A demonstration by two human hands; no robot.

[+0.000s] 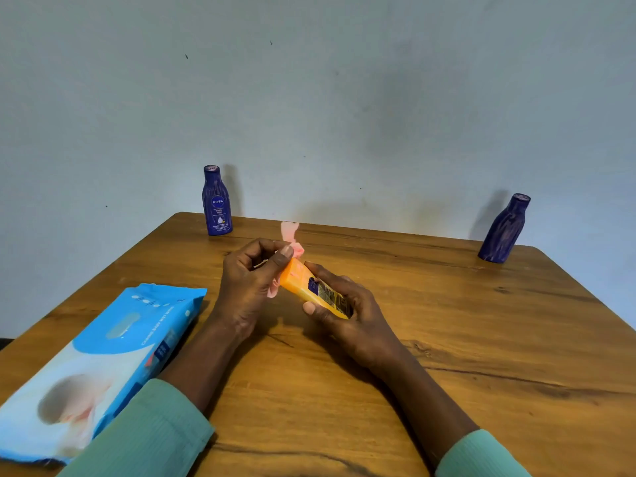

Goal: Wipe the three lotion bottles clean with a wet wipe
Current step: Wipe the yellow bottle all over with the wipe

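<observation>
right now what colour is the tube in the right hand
Orange-yellow tube with a dark blue label patch, seen in the head view, held by the right hand.

The dark blue bottle (216, 201) standing at the far left edge of the surface (447, 339) carries a round emblem reading "NIVEA", with smaller white lines beneath it that look like "body milk" but are too small to be sure of. The blue pack (96, 366) lying at the near left has white print along its side edge that seems to read "CARING BABY WET WIPES", though blurred. The orange tube (318, 293) shows a dark label and fine print, none of it legible.
</observation>
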